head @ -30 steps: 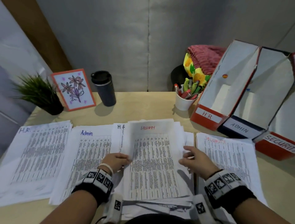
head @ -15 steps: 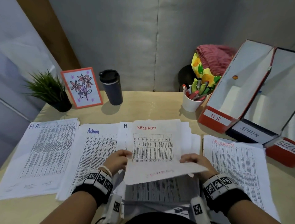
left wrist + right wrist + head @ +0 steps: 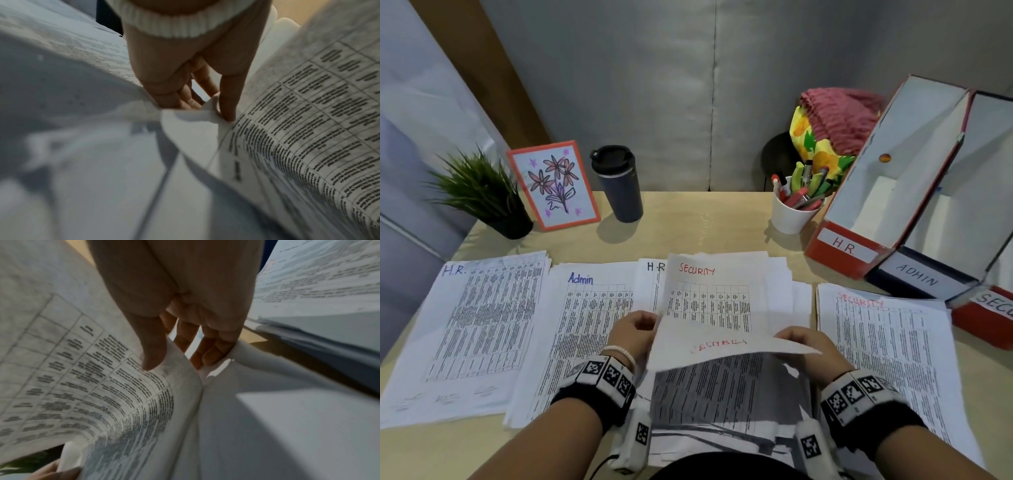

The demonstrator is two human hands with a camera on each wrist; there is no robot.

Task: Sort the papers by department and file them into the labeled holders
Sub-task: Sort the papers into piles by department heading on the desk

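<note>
A Security sheet (image 3: 722,346) curls toward me off the middle stack (image 3: 715,298), its red heading showing through upside down. My left hand (image 3: 635,334) pinches its left edge, my right hand (image 3: 804,344) its right edge. In the left wrist view my left hand (image 3: 207,107) nips the folded paper edge (image 3: 191,115). In the right wrist view my right hand (image 3: 180,360) grips the curled sheet (image 3: 127,386). Sorted piles lie flat: HR (image 3: 472,325), Admin (image 3: 582,325), Security (image 3: 887,349). Holders labeled HR (image 3: 849,246), Admin (image 3: 917,279) and Security (image 3: 993,305) lie at the right.
Along the table's back edge stand a small plant (image 3: 479,192), a framed flower drawing (image 3: 554,185), a dark travel mug (image 3: 618,181) and a white cup of pens (image 3: 796,205). A pink and yellow cloth bundle (image 3: 832,123) sits behind the cup.
The top Security sheet lay flat a second ago. Both hands have lifted its far end and curled it back toward me, uncovering another Security sheet beneath.
</note>
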